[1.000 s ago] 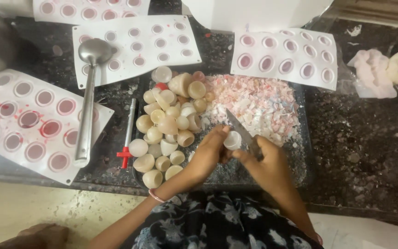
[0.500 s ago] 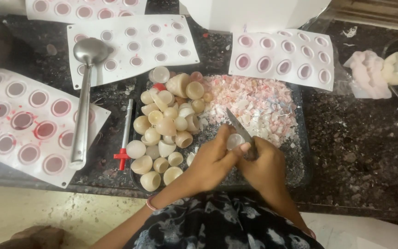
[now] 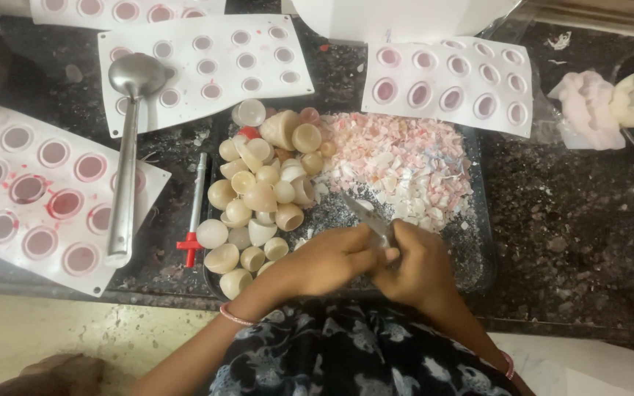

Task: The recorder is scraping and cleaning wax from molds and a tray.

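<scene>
Ladle [image 3: 128,147]: lies on the white moulds at the left, on the dark surface [image 3: 588,220].
Shells [image 3: 258,198]: we judge them light, thin, brittle (pinch by the rim, gently).
Left hand [image 3: 335,257]: closed around a shell we cannot see, over the tray [image 3: 478,242].
Right hand [image 3: 420,268]: grips the knife [image 3: 368,214].

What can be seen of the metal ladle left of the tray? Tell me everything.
The ladle looks like dull grey metal: a round, shallow bowl at the far end and a long flat handle running toward the person. It lies flat, bowl facing up and apparently empty. The bowl rests on one white mould sheet, the handle end on another, bridging the dark counter. Neither hand touches it.
</scene>
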